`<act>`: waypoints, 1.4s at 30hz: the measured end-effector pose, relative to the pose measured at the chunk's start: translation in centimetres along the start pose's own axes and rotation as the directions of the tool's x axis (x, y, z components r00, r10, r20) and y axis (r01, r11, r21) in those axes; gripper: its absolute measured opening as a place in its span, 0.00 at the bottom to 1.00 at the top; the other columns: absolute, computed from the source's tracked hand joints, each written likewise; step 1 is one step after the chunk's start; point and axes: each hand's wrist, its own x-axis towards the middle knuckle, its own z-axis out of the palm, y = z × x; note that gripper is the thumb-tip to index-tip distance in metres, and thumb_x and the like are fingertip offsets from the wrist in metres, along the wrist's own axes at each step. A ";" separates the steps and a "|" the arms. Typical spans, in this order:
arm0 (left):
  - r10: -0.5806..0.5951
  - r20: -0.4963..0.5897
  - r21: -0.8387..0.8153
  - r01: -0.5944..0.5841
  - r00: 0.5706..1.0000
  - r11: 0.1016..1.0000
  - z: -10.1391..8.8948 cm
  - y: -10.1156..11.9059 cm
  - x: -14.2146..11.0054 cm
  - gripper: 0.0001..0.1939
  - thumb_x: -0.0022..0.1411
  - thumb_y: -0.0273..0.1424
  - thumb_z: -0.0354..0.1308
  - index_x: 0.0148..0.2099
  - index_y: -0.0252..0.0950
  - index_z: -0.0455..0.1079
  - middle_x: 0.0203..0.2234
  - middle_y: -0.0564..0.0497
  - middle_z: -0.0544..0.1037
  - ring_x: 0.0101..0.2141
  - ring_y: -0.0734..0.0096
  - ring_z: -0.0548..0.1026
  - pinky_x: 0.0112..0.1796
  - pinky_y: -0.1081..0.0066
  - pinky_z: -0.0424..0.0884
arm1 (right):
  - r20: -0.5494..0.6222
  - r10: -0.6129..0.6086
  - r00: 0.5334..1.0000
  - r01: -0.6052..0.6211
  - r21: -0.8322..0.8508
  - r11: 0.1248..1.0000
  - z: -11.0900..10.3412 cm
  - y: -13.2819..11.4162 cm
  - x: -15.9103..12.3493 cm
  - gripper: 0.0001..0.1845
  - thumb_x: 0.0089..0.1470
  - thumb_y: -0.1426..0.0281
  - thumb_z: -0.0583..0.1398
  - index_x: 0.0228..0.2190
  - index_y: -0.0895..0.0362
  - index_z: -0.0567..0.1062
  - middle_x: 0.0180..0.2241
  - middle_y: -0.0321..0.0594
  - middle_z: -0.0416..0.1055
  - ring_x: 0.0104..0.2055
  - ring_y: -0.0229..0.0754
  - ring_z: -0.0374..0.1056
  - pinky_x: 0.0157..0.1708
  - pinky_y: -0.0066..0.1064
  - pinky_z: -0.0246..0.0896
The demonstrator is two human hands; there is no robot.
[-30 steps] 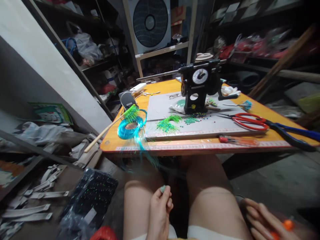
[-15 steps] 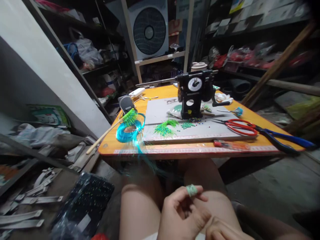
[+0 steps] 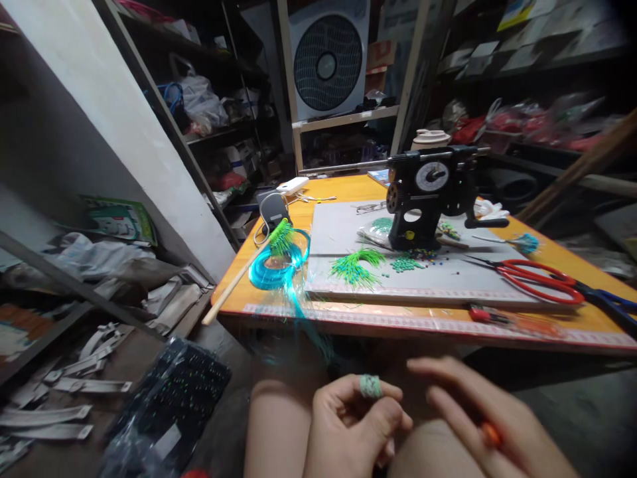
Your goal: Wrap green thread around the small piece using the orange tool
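Above my lap, my left hand (image 3: pixel 355 425) is closed, thumb pressed toward the index finger, which wears a pale green wrap (image 3: pixel 369 386). Whatever it pinches is too small or hidden to make out. My right hand (image 3: pixel 490 411), blurred, is apart from it on the right, index finger stretched out. A small orange-red thing (image 3: pixel 492 435) shows at its curled fingers; its kind is unclear. Nearest on the table are a bundle of green-and-blue tipped strands (image 3: pixel 355 267), small green beads (image 3: pixel 405 264) and a coil of shiny blue strands (image 3: pixel 271 269).
A black hand-crank winding machine (image 3: pixel 415 192) stands on a grey board (image 3: pixel 343 226). Red-handled scissors (image 3: pixel 537 279), blue-handled pliers (image 3: pixel 612 299) and a red cutter (image 3: pixel 490 315) lie at right. A wooden stick (image 3: pixel 233 289) with green bristles overhangs the table's left edge.
My right hand has come up and away from my left hand to the right, its fingers stretching out. The view has turned left, so the table stands further right.
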 end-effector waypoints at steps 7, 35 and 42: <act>0.134 -0.070 0.125 -0.125 0.988 0.984 -1.6 -0.3 0.4 0.26 0.36 0.52 0.73 0.25 0.33 0.79 0.13 0.48 0.76 0.15 0.75 0.67 0.20 0.74 0.63 | 0.015 -0.047 0.999 0.049 -0.322 0.946 -2.8 2.9 13.2 0.10 0.62 0.68 0.55 0.40 0.57 0.75 0.40 0.43 0.71 0.37 0.44 0.69 0.39 0.40 0.65; 0.560 0.587 0.748 -0.657 0.585 -0.097 3.0 4.2 9.2 0.13 0.63 0.23 0.53 0.48 0.24 0.71 0.51 0.33 0.76 0.55 0.50 0.68 0.60 0.53 0.58 | 0.284 0.148 0.947 -0.097 -0.187 0.978 -2.8 3.3 20.0 0.13 0.62 0.62 0.59 0.35 0.60 0.75 0.34 0.36 0.73 0.34 0.39 0.71 0.35 0.35 0.69; 0.556 0.581 0.752 -0.654 0.594 -0.088 3.4 4.3 9.5 0.18 0.62 0.22 0.52 0.53 0.20 0.70 0.49 0.30 0.77 0.54 0.48 0.71 0.61 0.50 0.56 | 0.312 0.220 0.924 -0.321 0.322 0.891 -5.2 1.2 16.8 0.21 0.57 0.52 0.60 0.30 0.59 0.74 0.18 0.26 0.57 0.16 0.28 0.51 0.14 0.22 0.47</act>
